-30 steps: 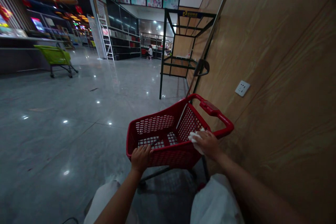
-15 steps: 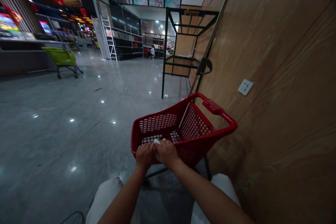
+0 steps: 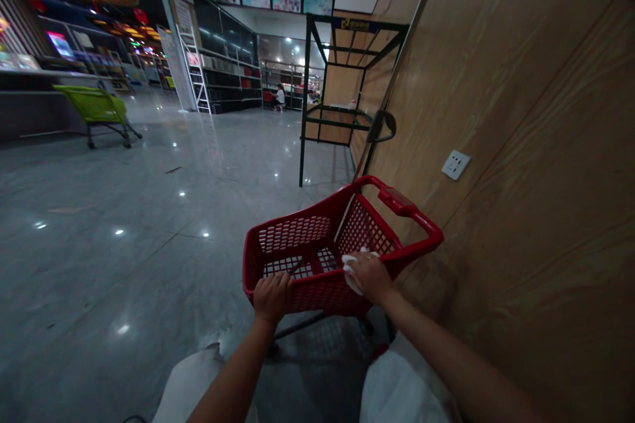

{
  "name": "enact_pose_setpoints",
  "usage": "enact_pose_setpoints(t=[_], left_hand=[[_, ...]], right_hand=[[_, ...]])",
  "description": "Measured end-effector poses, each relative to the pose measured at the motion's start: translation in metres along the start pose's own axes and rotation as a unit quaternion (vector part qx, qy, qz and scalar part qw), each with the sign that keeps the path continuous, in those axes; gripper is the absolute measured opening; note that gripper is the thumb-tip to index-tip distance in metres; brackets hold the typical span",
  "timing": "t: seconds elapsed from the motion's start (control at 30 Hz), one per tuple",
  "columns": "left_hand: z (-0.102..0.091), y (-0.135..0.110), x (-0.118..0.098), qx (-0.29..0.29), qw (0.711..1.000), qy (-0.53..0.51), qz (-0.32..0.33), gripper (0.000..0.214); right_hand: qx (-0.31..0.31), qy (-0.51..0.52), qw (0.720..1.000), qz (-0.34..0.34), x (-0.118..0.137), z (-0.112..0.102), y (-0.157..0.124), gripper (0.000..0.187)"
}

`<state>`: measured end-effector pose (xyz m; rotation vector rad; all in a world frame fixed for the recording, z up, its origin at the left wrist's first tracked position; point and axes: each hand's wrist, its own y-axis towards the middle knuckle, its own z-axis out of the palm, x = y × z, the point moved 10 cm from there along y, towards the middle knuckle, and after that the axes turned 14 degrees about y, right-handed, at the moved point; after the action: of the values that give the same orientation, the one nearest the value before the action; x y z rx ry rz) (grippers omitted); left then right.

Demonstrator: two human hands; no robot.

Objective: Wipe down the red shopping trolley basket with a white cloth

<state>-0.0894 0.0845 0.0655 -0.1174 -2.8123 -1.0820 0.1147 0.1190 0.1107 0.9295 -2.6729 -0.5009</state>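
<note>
The red shopping cart (image 3: pixel 322 297) stands right in front of the person, its handle (image 3: pixel 397 202) at the right end, near the wood-panelled wall (image 3: pixel 520 165). The left hand (image 3: pixel 272 296) curls its fingers over the cart's near rim, toward the end away from the handle. The right hand (image 3: pixel 370 276) is closed around a white wipe (image 3: pixel 352 280) at the same rim, nearer the handle; whether it is cloth or paper is hard to say, as the fingers cover most of it. Beyond the cart stands a dark metal frame (image 3: pixel 303 119); well apart to its left is a green cart (image 3: pixel 96 106).
</note>
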Motion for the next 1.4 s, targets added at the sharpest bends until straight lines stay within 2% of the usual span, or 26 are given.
enact_pose_setpoints(t=[0.13, 0.23, 0.33, 0.4, 0.47, 0.53, 0.63, 0.7, 0.77, 0.9, 0.97, 1.07, 1.13, 1.2, 1.3, 1.4], left_hand=[[0.001, 0.001, -0.003, 0.015, 1.000, 0.010, 0.005, 0.027], [0.005, -0.001, 0.000, 0.037, 0.999, 0.015, 0.019, 0.023], [0.008, -0.002, 0.006, 0.057, 0.998, 0.017, 0.029, 0.025], [0.008, -0.002, 0.010, 0.053, 0.998, 0.017, 0.030, 0.027], [0.007, -0.002, 0.013, 0.043, 0.999, 0.016, 0.028, 0.029], [0.007, 0.000, 0.015, 0.029, 0.999, 0.016, 0.024, 0.031], [0.006, 0.002, 0.015, 0.013, 1.000, 0.012, 0.015, 0.031], [0.006, 0.004, 0.014, 0.010, 1.000, 0.008, 0.008, 0.031], [0.004, 0.005, 0.012, 0.010, 1.000, 0.009, 0.003, 0.030], [0.003, 0.005, 0.008, 0.027, 0.999, 0.027, 0.007, 0.030], [0.003, 0.004, 0.009, 0.035, 0.999, 0.034, 0.013, 0.029], [0.005, 0.004, 0.013, 0.044, 0.998, 0.032, 0.037, 0.029], [0.007, 0.004, 0.018, 0.053, 0.997, 0.028, 0.047, 0.030], [0.012, 0.006, 0.028, 0.062, 0.997, 0.024, 0.046, 0.031], [0.022, 0.012, 0.043, 0.085, 0.995, 0.014, 0.051, 0.033], [0.032, 0.021, 0.055, 0.115, 0.991, -0.009, 0.072, 0.032]], right_hand=[[0.036, 0.064, 0.997, -0.015, 0.086, 0.062, 0.035, 0.024], [0.041, 0.072, 0.997, 0.005, 0.119, 0.082, 0.051, 0.020], [0.057, 0.067, 0.996, -0.019, 0.113, 0.076, 0.048, 0.022], [0.067, 0.052, 0.996, -0.023, 0.085, 0.060, 0.037, 0.023], [0.061, 0.026, 0.998, -0.014, 0.045, 0.035, 0.022, 0.020], [0.018, 0.001, 1.000, -0.015, 0.011, 0.004, 0.008, 0.020], [-0.007, -0.009, 0.999, -0.032, -0.012, -0.021, -0.003, 0.022], [-0.009, 0.002, 1.000, -0.024, -0.007, -0.017, -0.001, 0.021], [-0.012, 0.020, 1.000, -0.011, 0.013, 0.000, 0.009, 0.021], [0.005, 0.068, 0.998, -0.019, 0.085, 0.056, 0.041, 0.022], [0.015, 0.080, 0.996, -0.019, 0.111, 0.077, 0.054, 0.022], [0.028, 0.082, 0.995, -0.041, 0.120, 0.084, 0.057, 0.023], [0.033, 0.069, 0.995, -0.061, 0.101, 0.072, 0.050, 0.023], [0.030, 0.040, 0.997, -0.065, 0.068, 0.048, 0.036, 0.021], [0.005, -0.008, 0.996, -0.083, 0.017, -0.003, 0.013, 0.021], [-0.014, -0.035, 0.991, -0.131, -0.013, -0.050, -0.008, 0.028]])
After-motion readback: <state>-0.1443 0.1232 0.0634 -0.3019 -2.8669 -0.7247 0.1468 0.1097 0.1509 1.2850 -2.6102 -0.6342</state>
